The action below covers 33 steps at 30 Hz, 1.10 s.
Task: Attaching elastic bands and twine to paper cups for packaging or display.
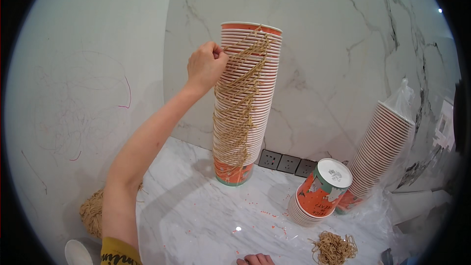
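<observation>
A tall stack of orange and white paper cups (248, 93) stands upright on the marble counter (196, 216) against the wall. Several tan rubber bands (240, 103) hang stretched down its left side from the rim. My left hand (206, 64) is raised near the top of the stack, its fingers pinched on the rubber bands there. Only the fingertips of my right hand (255, 260) show at the lower edge, resting on the counter with nothing visibly in them.
A short cup stack (321, 191) lies tilted at the right, and a leaning stack in clear plastic (382, 147) stands behind it. Loose rubber-band heaps lie at front right (334, 248) and at far left (92, 211). Wall sockets (287, 163) sit behind. Small red specks dot the counter.
</observation>
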Tool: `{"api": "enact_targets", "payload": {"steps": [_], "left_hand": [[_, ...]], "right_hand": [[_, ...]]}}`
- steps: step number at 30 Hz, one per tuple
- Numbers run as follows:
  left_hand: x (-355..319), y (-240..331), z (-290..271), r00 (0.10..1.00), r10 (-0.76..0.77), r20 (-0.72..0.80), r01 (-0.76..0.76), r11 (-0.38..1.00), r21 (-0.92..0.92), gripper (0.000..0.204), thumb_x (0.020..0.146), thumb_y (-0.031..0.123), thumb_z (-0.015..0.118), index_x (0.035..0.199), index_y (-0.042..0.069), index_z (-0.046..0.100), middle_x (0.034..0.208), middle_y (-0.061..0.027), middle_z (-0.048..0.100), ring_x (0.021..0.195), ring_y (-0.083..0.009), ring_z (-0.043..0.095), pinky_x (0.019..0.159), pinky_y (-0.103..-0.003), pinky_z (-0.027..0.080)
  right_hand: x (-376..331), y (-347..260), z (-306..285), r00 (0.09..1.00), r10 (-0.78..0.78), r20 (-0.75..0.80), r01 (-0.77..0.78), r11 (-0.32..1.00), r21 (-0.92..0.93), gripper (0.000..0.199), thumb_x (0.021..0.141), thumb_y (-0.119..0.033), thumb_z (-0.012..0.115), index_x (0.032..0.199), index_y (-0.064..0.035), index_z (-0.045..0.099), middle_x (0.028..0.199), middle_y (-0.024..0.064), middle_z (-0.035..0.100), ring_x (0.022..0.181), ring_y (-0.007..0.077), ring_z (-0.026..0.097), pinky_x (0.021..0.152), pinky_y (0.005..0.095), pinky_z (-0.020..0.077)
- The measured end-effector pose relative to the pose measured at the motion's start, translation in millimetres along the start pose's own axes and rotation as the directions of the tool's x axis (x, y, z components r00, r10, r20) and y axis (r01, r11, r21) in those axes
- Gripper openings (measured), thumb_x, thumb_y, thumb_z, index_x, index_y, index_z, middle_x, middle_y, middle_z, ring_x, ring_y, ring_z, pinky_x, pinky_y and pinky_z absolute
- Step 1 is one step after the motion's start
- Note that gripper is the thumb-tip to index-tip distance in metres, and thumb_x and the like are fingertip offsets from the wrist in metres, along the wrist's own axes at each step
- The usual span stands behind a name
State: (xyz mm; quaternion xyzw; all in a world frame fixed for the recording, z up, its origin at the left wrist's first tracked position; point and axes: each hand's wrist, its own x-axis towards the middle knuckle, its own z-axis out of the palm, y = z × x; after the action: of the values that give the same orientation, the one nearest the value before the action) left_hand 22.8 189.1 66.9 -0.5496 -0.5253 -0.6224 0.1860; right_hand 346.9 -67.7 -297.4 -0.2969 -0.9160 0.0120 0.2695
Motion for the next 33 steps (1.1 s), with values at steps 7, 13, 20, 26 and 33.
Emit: {"api": "enact_targets", "payload": {"steps": [7, 13, 20, 26, 33], "left_hand": [[-9, -8, -8, 0.976, 0.211, 0.05, -0.194, 0.952, -0.235, 0.012, 0.085, 0.016, 0.066, 0.087, 0.004, 0.066, 0.085, -0.0076, 0.067, 0.073, -0.0217, 0.064, 0.069, -0.037, 0.051], [-7, -4, -11, 0.988, 0.152, -0.013, -0.152, 0.981, -0.123, 0.018, 0.086, 0.022, 0.068, 0.088, 0.004, 0.067, 0.09, -0.0074, 0.067, 0.077, -0.0223, 0.065, 0.071, -0.038, 0.051], [2, -1, -2, 0.977, 0.205, -0.059, -0.2, 0.976, 0.082, 0.017, 0.087, 0.02, 0.067, 0.089, 0.003, 0.07, 0.089, -0.0102, 0.07, 0.079, -0.0245, 0.068, 0.071, -0.04, 0.052], [9, 11, -3, 0.947, 0.318, -0.038, -0.306, 0.935, 0.181, 0.014, 0.086, 0.019, 0.063, 0.084, 0.005, 0.066, 0.089, -0.0111, 0.067, 0.079, -0.0328, 0.067, 0.069, -0.044, 0.053], [19, -1, -21, 0.962, 0.205, 0.182, -0.162, 0.961, -0.225, 0.009, 0.084, 0.014, 0.065, 0.083, 0.005, 0.063, 0.077, -0.0043, 0.061, 0.071, -0.0189, 0.06, 0.068, -0.034, 0.05]], "right_hand": [[-1, 2, 1, 1.0, -0.004, -0.008, 0.004, 1.0, -0.007, 0.032, 0.08, -0.021, 0.071, 0.109, -0.0091, 0.064, 0.105, 0.0142, 0.056, 0.097, 0.034, 0.055, 0.082, 0.0482, 0.0461], [-1, 0, 1, 1.0, -0.007, -0.005, 0.007, 1.0, -0.003, 0.033, 0.08, -0.021, 0.071, 0.11, -0.009, 0.064, 0.105, 0.0143, 0.056, 0.097, 0.034, 0.055, 0.081, 0.0481, 0.046], [2, 1, 3, 1.0, -0.011, -0.004, 0.011, 1.0, 0.01, 0.034, 0.08, -0.021, 0.072, 0.11, -0.0084, 0.063, 0.104, 0.0144, 0.056, 0.097, 0.0339, 0.055, 0.08, 0.0482, 0.046], [1, 1, -1, 1.0, -0.017, -0.012, 0.017, 1.0, -0.004, 0.035, 0.079, -0.02, 0.072, 0.11, -0.008, 0.064, 0.104, 0.0144, 0.056, 0.096, 0.034, 0.055, 0.08, 0.0484, 0.0463], [0, 1, -1, 1.0, -0.015, -0.007, 0.015, 1.0, 0.007, 0.034, 0.08, -0.02, 0.072, 0.111, -0.0075, 0.064, 0.104, 0.0145, 0.056, 0.097, 0.0343, 0.055, 0.08, 0.0485, 0.0462]]}}
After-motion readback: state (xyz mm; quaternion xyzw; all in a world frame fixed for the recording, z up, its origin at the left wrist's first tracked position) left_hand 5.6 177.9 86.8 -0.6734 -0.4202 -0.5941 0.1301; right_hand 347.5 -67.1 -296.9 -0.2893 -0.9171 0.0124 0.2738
